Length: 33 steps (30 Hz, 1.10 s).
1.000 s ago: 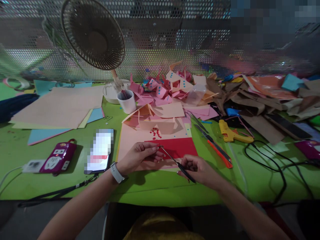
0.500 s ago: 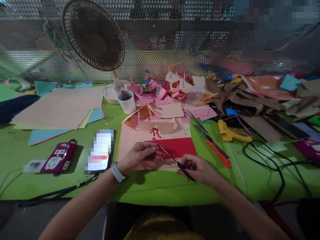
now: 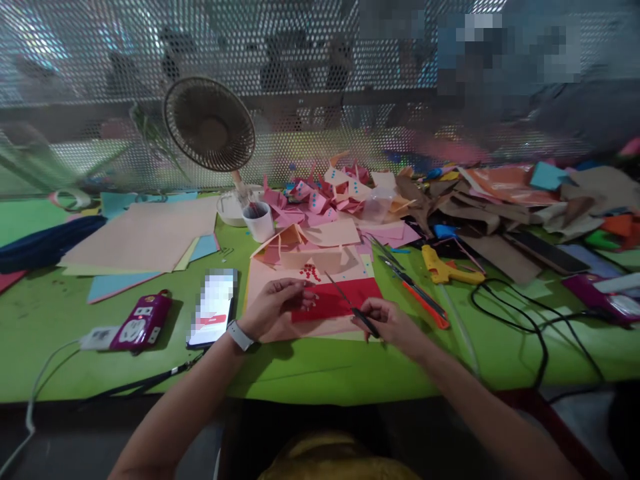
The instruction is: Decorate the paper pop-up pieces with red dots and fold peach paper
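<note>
Head view: our right hand [image 3: 386, 323] grips thin black-handled tool [image 3: 366, 323] above red paper [image 3: 327, 305], tip near small red bits [image 3: 311, 272]. Our left hand [image 3: 281, 303] at red paper's left end, fingers loosely curled (anything pinched there, we cannot tell). Phone [image 3: 214, 308] near left hand, on green table [image 3: 300, 383].

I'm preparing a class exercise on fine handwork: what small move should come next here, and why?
I'd probably ease the black-handled tool forward to one of the small red pieces. The right hand holds it by the handle, and its thin tip points roughly towards those pieces, just short of them in the picture. The left hand is beside that path, fingers over the red sheet.
</note>
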Available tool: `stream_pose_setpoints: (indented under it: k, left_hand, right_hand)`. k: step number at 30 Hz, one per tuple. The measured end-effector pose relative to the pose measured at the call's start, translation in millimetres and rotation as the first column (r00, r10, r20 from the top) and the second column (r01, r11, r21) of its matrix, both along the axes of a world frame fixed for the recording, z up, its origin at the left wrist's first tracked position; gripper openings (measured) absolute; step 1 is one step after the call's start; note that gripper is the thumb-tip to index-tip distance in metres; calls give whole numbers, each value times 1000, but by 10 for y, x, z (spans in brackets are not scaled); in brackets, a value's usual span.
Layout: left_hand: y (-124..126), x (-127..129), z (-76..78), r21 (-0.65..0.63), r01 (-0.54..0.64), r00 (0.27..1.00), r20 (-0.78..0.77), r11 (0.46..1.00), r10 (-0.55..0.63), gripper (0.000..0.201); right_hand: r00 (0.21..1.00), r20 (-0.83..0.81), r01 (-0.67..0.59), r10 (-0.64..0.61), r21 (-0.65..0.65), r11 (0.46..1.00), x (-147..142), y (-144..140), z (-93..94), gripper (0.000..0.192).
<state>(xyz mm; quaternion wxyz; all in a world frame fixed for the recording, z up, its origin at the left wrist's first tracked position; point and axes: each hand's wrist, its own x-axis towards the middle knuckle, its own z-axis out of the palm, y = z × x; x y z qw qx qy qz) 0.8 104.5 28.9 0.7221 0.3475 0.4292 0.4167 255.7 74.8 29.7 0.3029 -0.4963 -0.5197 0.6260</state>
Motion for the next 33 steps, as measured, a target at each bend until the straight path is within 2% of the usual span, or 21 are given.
stream_pose_setpoints:
  k: [3, 6, 11, 13, 16, 22, 25, 29, 33]
  left_hand:
    - [63, -82, 103, 81, -129, 991, -29, 988, 132, 32]
    - [87, -158, 225, 140, -188, 980, -37, 972, 195, 31]
    - [92, -292, 410, 242, -202, 963, -127, 949, 237, 36]
    - [141, -335, 467, 316, -189, 944, -204, 930, 261, 41]
    - [306, -347, 523, 427, -209, 886, -299, 880, 355, 48]
    - [772, -153, 506, 496, -157, 866, -347, 854, 360, 40]
    - [1005, -5, 461, 490, -159, 870, -341, 857, 356, 38]
    - [1308, 216, 449, 481, -174, 877, -320, 859, 357, 36]
    - [1460, 378, 507, 520, -104, 880, -350, 848, 322, 28]
  right_hand:
    - [1000, 16, 19, -20, 33, 999, 53, -49, 137, 51]
    - [998, 51, 20, -22, 50, 999, 145, -115, 214, 50]
    - [989, 135, 38, -61, 163, 986, 317, -126, 171, 48]
    - [970, 236, 3, -61, 237, 972, 394, -59, 129, 46]
    - [874, 478, -68, -91, 305, 950, 497, 98, 91, 40]
    - [633, 758, -155, -159, 325, 933, 541, 320, 128, 25]
    - [544, 822, -198, -169, 321, 926, 531, 359, 140, 22]
    - [486, 857, -221, -171, 310, 925, 560, 427, 123, 21]
    - [435, 882, -234, -183, 307, 923, 618, 496, 92, 21]
